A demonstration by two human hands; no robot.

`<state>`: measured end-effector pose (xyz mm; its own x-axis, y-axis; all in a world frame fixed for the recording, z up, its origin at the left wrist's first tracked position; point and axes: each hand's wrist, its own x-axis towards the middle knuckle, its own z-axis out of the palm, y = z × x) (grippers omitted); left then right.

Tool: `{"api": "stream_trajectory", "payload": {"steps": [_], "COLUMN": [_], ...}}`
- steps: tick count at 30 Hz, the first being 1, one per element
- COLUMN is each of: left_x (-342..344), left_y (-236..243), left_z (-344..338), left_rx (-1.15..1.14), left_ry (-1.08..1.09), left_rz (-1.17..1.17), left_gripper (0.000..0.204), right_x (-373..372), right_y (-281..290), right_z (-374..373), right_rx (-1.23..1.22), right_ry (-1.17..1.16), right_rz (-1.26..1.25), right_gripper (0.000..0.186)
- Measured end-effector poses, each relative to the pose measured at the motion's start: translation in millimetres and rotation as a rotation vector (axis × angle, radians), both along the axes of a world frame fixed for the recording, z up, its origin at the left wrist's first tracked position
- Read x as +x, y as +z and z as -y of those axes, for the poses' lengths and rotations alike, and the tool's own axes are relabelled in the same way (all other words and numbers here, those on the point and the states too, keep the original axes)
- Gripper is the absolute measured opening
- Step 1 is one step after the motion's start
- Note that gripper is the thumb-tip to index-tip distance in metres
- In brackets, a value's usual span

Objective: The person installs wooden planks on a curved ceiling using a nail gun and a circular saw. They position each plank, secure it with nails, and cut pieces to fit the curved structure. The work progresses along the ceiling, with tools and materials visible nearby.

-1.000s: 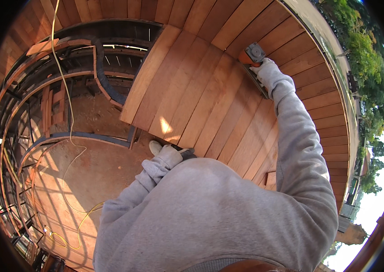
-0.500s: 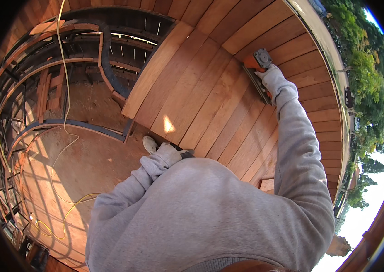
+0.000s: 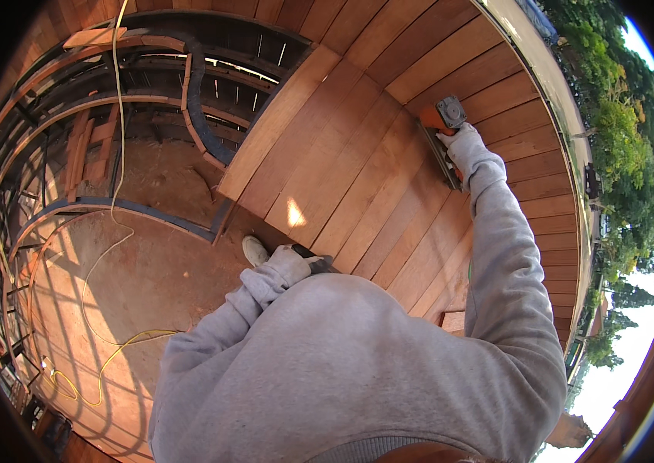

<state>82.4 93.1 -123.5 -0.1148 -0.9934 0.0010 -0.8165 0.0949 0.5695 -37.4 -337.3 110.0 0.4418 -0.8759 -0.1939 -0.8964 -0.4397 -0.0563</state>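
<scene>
An orange and grey nail gun [image 3: 441, 117] with a long dark magazine rests against the wooden planks [image 3: 358, 177] at the upper right. My right hand [image 3: 462, 143], in a pale glove, is closed round its handle at the end of an outstretched arm. Low in front of my body, my left hand [image 3: 294, 265] is held close to the planks' near edge, beside my pale shoe [image 3: 255, 251]. Something dark [image 3: 321, 263] shows by its fingers; what it is, and whether the hand grips it, I cannot make out.
Curved dark metal framing [image 3: 203, 131] edged with wood strips stands at the left over a reddish floor [image 3: 157, 285]. A yellow hose [image 3: 116, 108] trails down there. A loose board [image 3: 94, 36] lies on the frame. Trees [image 3: 628, 139] stand beyond the curved plank edge.
The view has shifted slightly. My right hand still grips the nail gun, in nearly the same spot on the planks. More of the dark thing beside my left hand shows now.
</scene>
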Motion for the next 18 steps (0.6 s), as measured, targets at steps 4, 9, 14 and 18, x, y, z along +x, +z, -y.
{"api": "stream_trajectory", "payload": {"steps": [4,9,14,18], "left_x": [5.5,-1.8,9.6,14.4], "left_y": [13.5,-8.7,33.7,41.8], "left_z": [-3.4,-0.5,1.8,2.6], "left_rx": [0.123,0.219,0.174,0.266], "left_ry": [0.032,0.001,0.025,-0.057], "left_rz": [0.061,0.102,0.123,0.154], "left_gripper": [0.034,0.032,0.029,0.031], "right_x": [2.6,3.5,4.0,11.5], "right_y": [6.9,8.6,-5.8,-8.4], "right_z": [-3.1,3.6,17.2,13.7], "right_rx": [0.053,-0.007,-0.032,-0.045], "right_ry": [-0.076,-0.007,-0.001,0.077], "right_rz": [0.000,0.009,-0.009,-0.025], "right_gripper": [0.050,0.048,0.051,0.053]}}
